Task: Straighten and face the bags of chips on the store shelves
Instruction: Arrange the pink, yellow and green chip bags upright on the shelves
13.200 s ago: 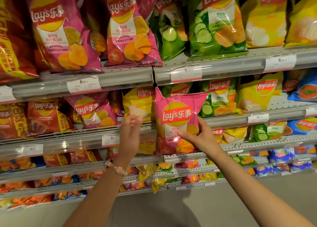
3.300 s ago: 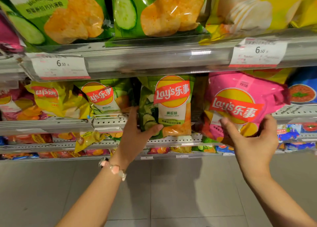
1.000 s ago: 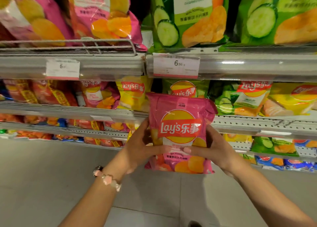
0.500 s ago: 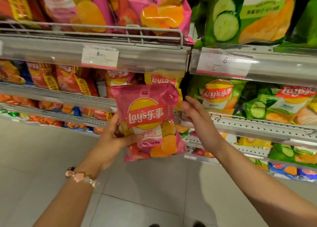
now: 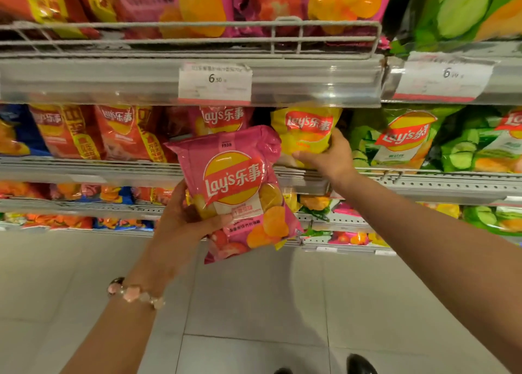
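1. While pale floor tiles (image 5: pixel 254 303) lie open below, the left hand (image 5: pixel 183 229) grips a glossy, crinkled pink Lay's bag (image 5: pixel 234 187), tilted, in front of the shelf edge.
2. The right hand (image 5: pixel 330 156) clasps a shiny yellow Lay's bag (image 5: pixel 306 128) standing on the perforated metal shelf (image 5: pixel 452 184).
3. Red bags (image 5: pixel 118 130) stand left, green cucumber bags (image 5: pixel 404 139) right, under a wire-railed upper shelf (image 5: pixel 310 82).

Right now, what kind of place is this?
Most likely a shop's snack aisle: tiered metal shelves stocked with chip bags, price tags clipped to the shelf edge, tiled floor below. The left hand holds a pink bag; the right hand grips a yellow bag.
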Demonstrator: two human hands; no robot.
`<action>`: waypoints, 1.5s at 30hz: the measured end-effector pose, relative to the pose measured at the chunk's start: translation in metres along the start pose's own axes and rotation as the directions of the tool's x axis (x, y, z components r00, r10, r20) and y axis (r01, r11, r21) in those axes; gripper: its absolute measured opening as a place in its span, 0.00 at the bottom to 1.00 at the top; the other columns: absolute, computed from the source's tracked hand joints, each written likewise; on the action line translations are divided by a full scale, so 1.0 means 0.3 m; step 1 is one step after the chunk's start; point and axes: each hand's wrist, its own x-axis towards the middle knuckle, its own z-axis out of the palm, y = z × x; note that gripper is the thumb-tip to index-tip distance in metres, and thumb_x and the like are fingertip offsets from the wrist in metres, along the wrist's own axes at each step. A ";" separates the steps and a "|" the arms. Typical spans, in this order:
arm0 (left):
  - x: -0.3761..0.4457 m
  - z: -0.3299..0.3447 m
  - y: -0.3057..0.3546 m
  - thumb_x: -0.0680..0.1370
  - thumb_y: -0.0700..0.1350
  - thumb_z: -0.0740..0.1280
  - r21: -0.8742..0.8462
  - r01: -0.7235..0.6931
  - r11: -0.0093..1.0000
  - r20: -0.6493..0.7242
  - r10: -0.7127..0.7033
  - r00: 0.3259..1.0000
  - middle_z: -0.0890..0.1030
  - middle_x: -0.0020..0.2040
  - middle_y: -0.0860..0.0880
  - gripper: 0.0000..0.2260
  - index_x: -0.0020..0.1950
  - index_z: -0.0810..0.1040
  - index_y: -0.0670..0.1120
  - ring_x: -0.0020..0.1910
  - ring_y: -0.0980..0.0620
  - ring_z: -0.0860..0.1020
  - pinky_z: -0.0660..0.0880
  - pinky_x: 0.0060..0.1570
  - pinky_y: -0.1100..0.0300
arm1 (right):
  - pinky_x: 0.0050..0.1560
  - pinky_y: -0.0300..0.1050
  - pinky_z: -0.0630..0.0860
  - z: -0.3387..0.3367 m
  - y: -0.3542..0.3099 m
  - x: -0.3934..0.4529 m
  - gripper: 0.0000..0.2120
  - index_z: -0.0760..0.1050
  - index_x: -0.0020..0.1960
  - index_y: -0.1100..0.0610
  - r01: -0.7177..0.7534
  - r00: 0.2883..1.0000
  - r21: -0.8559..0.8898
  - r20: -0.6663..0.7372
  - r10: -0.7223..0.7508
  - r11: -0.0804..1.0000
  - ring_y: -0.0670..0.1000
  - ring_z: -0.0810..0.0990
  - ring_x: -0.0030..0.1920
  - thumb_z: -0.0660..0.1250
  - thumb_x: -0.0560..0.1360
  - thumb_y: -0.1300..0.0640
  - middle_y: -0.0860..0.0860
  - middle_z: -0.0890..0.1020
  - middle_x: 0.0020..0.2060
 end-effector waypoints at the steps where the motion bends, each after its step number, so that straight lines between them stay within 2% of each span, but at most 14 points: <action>1: 0.004 -0.007 0.001 0.61 0.34 0.75 -0.004 -0.006 1.000 -0.013 0.006 1.000 0.83 0.54 0.49 0.36 0.66 0.70 0.53 0.53 0.50 0.82 0.82 0.42 0.54 | 0.58 0.58 0.76 -0.002 -0.001 -0.005 0.34 0.72 0.61 0.59 0.019 0.999 0.013 -0.026 -0.019 1.000 0.55 0.80 0.55 0.82 0.59 0.56 0.55 0.81 0.54; 4: 0.010 -0.023 0.002 0.60 0.35 0.74 -0.004 -0.008 1.000 -0.044 0.007 0.999 0.84 0.52 0.51 0.34 0.62 0.71 0.53 0.52 0.49 0.82 0.82 0.40 0.55 | 0.55 0.57 0.78 -0.016 -0.026 -0.031 0.35 0.74 0.59 0.58 0.051 0.997 0.080 -0.058 -0.046 0.996 0.54 0.82 0.52 0.81 0.57 0.47 0.54 0.82 0.52; 7: 0.008 -0.042 0.009 0.55 0.36 0.81 0.018 -0.008 1.000 -0.047 0.009 0.999 0.84 0.52 0.51 0.36 0.58 0.73 0.56 0.53 0.48 0.82 0.82 0.40 0.54 | 0.54 0.54 0.79 -0.026 -0.066 -0.065 0.40 0.75 0.60 0.57 0.080 0.995 0.133 -0.074 -0.070 0.988 0.50 0.82 0.51 0.78 0.53 0.39 0.52 0.83 0.51; 12: 0.005 -0.070 0.040 0.44 0.54 0.84 0.001 -0.027 1.000 -0.051 0.027 0.998 0.84 0.52 0.51 0.42 0.57 0.74 0.57 0.52 0.50 0.83 0.82 0.40 0.52 | 0.54 0.54 0.79 -0.038 -0.062 -0.152 0.32 0.75 0.58 0.54 0.061 0.995 0.136 -0.084 -0.049 0.989 0.50 0.82 0.50 0.79 0.59 0.43 0.50 0.83 0.50; 14: 0.011 -0.080 0.046 0.48 0.50 0.82 0.024 -0.026 0.999 -0.062 0.027 0.998 0.83 0.53 0.51 0.38 0.56 0.75 0.59 0.54 0.48 0.82 0.81 0.43 0.48 | 0.53 0.55 0.79 -0.056 -0.051 -0.188 0.34 0.75 0.57 0.52 0.058 0.994 0.063 -0.097 -0.052 0.996 0.51 0.81 0.51 0.77 0.56 0.38 0.50 0.82 0.51; 17: 0.019 -0.076 0.055 0.54 0.46 0.81 0.048 -0.022 0.999 -0.068 0.025 0.997 0.83 0.52 0.52 0.33 0.55 0.75 0.61 0.55 0.48 0.81 0.80 0.47 0.45 | 0.53 0.56 0.78 -0.097 -0.009 -0.241 0.29 0.73 0.54 0.49 0.085 0.994 -0.027 -0.068 -0.087 0.996 0.52 0.78 0.52 0.79 0.58 0.43 0.50 0.79 0.51; 20: 0.027 -0.052 0.066 0.55 0.45 0.81 0.089 -0.039 0.995 -0.022 0.041 0.999 0.83 0.54 0.51 0.32 0.55 0.75 0.61 0.55 0.49 0.81 0.80 0.47 0.46 | 0.52 0.56 0.78 -0.132 0.058 -0.292 0.35 0.75 0.57 0.49 0.113 0.993 -0.082 -0.014 -0.114 0.990 0.53 0.78 0.53 0.74 0.54 0.35 0.52 0.78 0.53; 25: 0.061 0.026 0.084 0.61 0.39 0.74 0.058 -0.028 0.998 0.022 0.027 0.999 0.84 0.52 0.48 0.27 0.56 0.75 0.57 0.53 0.48 0.82 0.81 0.46 0.50 | 0.51 0.56 0.78 -0.202 0.151 -0.392 0.29 0.74 0.55 0.46 0.136 0.980 -0.027 -0.141 -0.138 0.990 0.53 0.77 0.54 0.73 0.58 0.37 0.45 0.78 0.50; 28: 0.102 0.104 0.090 0.61 0.36 0.73 0.054 -0.033 0.998 0.035 0.031 0.999 0.84 0.49 0.47 0.27 0.57 0.74 0.54 0.49 0.50 0.83 0.82 0.43 0.55 | 0.51 0.50 0.75 -0.235 0.196 -0.452 0.22 0.71 0.50 0.40 0.150 0.953 -0.047 -0.258 -0.157 0.988 0.51 0.75 0.52 0.72 0.59 0.37 0.43 0.75 0.47; 31: 0.155 0.189 0.085 0.66 0.32 0.73 0.071 -0.026 0.997 0.021 0.025 0.999 0.83 0.51 0.48 0.27 0.61 0.72 0.48 0.49 0.51 0.83 0.82 0.43 0.56 | 0.51 0.47 0.73 -0.265 0.232 -0.499 0.23 0.71 0.52 0.44 0.127 0.928 -0.048 -0.347 -0.136 0.991 0.50 0.74 0.51 0.72 0.61 0.38 0.47 0.75 0.47; 35: 0.236 0.276 0.082 0.69 0.31 0.72 0.114 -0.072 0.991 0.049 0.066 0.997 0.83 0.52 0.49 0.21 0.56 0.74 0.49 0.51 0.52 0.82 0.80 0.48 0.51 | 0.50 0.44 0.72 -0.321 0.263 -0.511 0.25 0.72 0.53 0.50 0.055 0.903 -0.056 -0.424 -0.074 0.997 0.52 0.73 0.51 0.77 0.62 0.43 0.53 0.75 0.49; 39: 0.316 0.333 0.103 0.71 0.28 0.69 0.076 -0.147 0.986 -0.008 0.148 0.989 0.82 0.46 0.52 0.19 0.51 0.73 0.51 0.45 0.56 0.82 0.81 0.46 0.54 | 0.47 0.29 0.68 -0.389 0.278 -0.499 0.25 0.72 0.54 0.49 0.045 0.893 -0.029 -0.447 -0.053 0.999 0.51 0.74 0.51 0.74 0.61 0.42 0.53 0.76 0.50; 43: 0.384 0.361 0.114 0.72 0.30 0.70 0.114 -0.190 0.975 -0.013 0.193 0.981 0.81 0.44 0.52 0.18 0.51 0.74 0.51 0.48 0.54 0.80 0.78 0.49 0.56 | 0.48 0.24 0.68 -0.433 0.280 -0.501 0.25 0.73 0.53 0.50 0.089 0.894 -0.041 -0.437 -0.098 0.995 0.46 0.73 0.50 0.71 0.61 0.38 0.52 0.76 0.49; 45: 0.397 0.379 0.122 0.73 0.30 0.69 0.104 -0.191 0.976 -0.028 0.195 0.981 0.81 0.45 0.53 0.16 0.50 0.74 0.51 0.46 0.56 0.81 0.79 0.41 0.61 | 0.49 0.23 0.67 -0.445 0.283 -0.503 0.26 0.72 0.53 0.51 0.107 0.892 -0.049 -0.436 -0.118 0.993 0.44 0.72 0.49 0.70 0.61 0.39 0.51 0.75 0.48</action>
